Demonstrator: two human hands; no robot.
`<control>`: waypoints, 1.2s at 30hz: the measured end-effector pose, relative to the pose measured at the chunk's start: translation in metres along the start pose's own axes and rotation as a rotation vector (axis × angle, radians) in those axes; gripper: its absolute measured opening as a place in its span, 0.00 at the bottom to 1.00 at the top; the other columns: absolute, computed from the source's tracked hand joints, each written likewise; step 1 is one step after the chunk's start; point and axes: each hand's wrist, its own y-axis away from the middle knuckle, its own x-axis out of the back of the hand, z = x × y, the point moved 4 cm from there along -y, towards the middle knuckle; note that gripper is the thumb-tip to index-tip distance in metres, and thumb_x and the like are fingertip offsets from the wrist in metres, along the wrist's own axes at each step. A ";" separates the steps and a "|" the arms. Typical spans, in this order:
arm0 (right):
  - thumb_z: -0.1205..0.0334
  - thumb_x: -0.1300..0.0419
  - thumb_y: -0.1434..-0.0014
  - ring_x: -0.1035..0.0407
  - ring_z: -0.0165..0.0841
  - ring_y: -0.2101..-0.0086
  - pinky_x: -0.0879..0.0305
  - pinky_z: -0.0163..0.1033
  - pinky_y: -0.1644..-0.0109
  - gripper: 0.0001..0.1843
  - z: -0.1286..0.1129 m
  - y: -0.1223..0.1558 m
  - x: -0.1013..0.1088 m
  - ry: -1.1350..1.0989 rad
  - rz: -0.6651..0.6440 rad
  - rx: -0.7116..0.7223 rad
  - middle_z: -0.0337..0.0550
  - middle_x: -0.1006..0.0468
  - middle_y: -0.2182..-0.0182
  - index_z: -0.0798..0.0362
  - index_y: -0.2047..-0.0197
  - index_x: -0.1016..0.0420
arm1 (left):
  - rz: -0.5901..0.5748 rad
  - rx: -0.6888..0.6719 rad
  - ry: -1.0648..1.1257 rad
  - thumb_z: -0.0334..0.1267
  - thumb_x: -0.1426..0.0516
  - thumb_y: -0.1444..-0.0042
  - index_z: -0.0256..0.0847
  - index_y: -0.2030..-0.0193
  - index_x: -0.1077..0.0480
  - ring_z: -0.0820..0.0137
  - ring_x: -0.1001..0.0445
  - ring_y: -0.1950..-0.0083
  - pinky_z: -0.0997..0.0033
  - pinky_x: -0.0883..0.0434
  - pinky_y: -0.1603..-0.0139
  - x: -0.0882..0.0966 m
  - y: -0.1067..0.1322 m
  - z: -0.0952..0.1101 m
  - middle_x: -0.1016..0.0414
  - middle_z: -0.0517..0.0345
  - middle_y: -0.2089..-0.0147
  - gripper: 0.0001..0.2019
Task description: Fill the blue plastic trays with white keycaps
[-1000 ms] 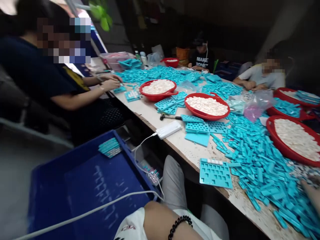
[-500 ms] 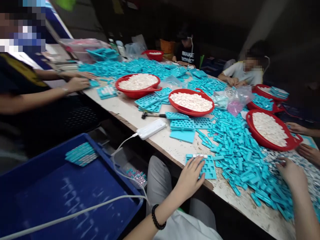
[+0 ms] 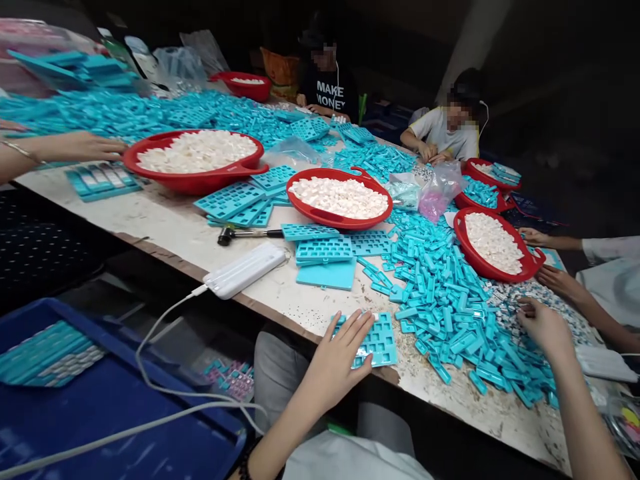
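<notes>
Here we are at the long table (image 3: 480, 417), and look at the spread! Our left hand (image 3: 333, 360) is open wide, fingers fanned and pressed flat on a teal moulded tray (image 3: 383, 341) at the table's near edge, holding nothing but resting on it. Over on the right, our right hand (image 3: 545, 327) is loosely open, its fingertips down at a scatter of small pale pieces (image 3: 533, 303); whether it has picked any up, we can't tell. On progress, some work looks done: a stack of filled trays (image 3: 45, 353) lies in the blue crate (image 3: 75, 337) at our left. But plenty looks left, with a great heap of loose teal strips (image 3: 450, 313) beside us and red basins (image 3: 340, 225) piled high with white pieces!
</notes>
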 end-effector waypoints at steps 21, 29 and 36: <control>0.64 0.43 0.32 0.22 0.37 0.56 0.24 0.40 0.52 0.11 -0.283 0.145 -0.037 -0.829 -0.337 0.782 0.47 0.18 0.55 0.49 0.53 0.20 | 0.015 -0.006 -0.050 0.39 0.49 0.33 0.46 0.25 0.51 0.61 0.42 0.27 0.53 0.55 0.25 0.003 0.008 -0.005 0.42 0.60 0.26 0.31; 0.66 0.44 0.31 0.23 0.37 0.55 0.27 0.44 0.48 0.14 -0.285 0.151 -0.040 -0.864 -0.301 0.780 0.45 0.18 0.55 0.48 0.46 0.24 | 0.005 0.010 -0.022 0.38 0.49 0.33 0.47 0.25 0.52 0.61 0.42 0.27 0.53 0.56 0.24 0.002 0.008 -0.006 0.41 0.58 0.27 0.31; 0.67 0.44 0.33 0.25 0.37 0.53 0.28 0.44 0.47 0.12 -0.285 0.145 -0.039 -0.926 -0.459 0.620 0.46 0.19 0.56 0.49 0.50 0.22 | 0.000 0.006 0.000 0.38 0.48 0.33 0.49 0.24 0.55 0.61 0.40 0.28 0.52 0.53 0.25 0.005 0.007 -0.006 0.39 0.59 0.27 0.33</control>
